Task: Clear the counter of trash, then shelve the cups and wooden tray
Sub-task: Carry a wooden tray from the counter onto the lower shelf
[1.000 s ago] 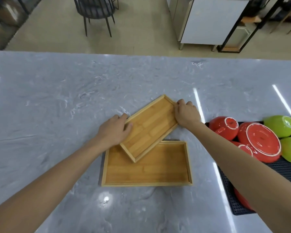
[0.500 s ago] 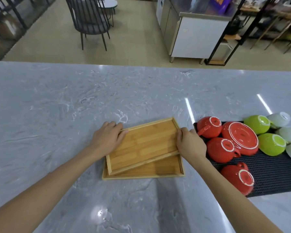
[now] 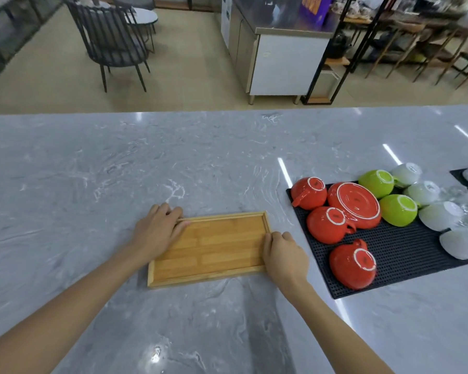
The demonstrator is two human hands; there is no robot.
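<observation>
Head view, only view available: rectangular bamboo wooden tray [image 3: 214, 247] lies flat on the grey marbled worktop [image 3: 92, 171], long axis running left to right, slightly skewed. Left hand [image 3: 157, 230] rests on the tray's far-left corner, fingers curled over the rim; right hand [image 3: 284, 255] closes around the right short edge, thumb on top. Both hands grip the tray; neither is spread wide. Whether a second tray sits beneath cannot be told; only one rim outline is visible. Just right of the tray, apart from it, a black mesh mat [image 3: 405, 252] carries upturned red ceramic cups [image 3: 330, 225], a red saucer [image 3: 354, 203], green cups [image 3: 397, 211] and white cups [image 3: 441, 214]. No trash visible on the worktop, so judged: shelving phase, tray pickup. For a clean lift, get fingers under both short edges, raise level, and draw it clear leftward or toward the body so the right wrist does not clip the nearest red cup. Shelf is not in frame.
</observation>
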